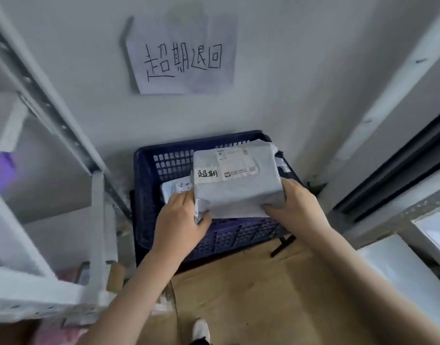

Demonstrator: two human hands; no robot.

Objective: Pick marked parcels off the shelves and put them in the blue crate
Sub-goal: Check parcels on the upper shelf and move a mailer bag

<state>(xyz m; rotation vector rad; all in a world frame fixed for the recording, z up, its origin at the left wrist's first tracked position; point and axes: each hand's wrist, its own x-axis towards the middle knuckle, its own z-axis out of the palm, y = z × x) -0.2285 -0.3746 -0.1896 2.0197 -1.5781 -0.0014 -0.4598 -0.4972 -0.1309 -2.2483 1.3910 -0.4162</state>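
Left hand [180, 221] and right hand [297, 204], fingers curled round the near corners, hold a grey plastic-wrapped parcel with handwritten white label [235, 181] above the open dark-blue perforated plastic crate [149, 185], over a white parcel [172, 190] inside it.

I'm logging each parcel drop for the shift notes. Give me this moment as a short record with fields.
parcel: grey bag with shipping label and handwritten mark, held over the crate
left hand: grips the parcel's near left corner
right hand: grips its near right edge
crate: blue, on the floor against the wall, another white parcel already inside
wall sign: handwritten paper above the crate
shelving: grey metal rack to the left
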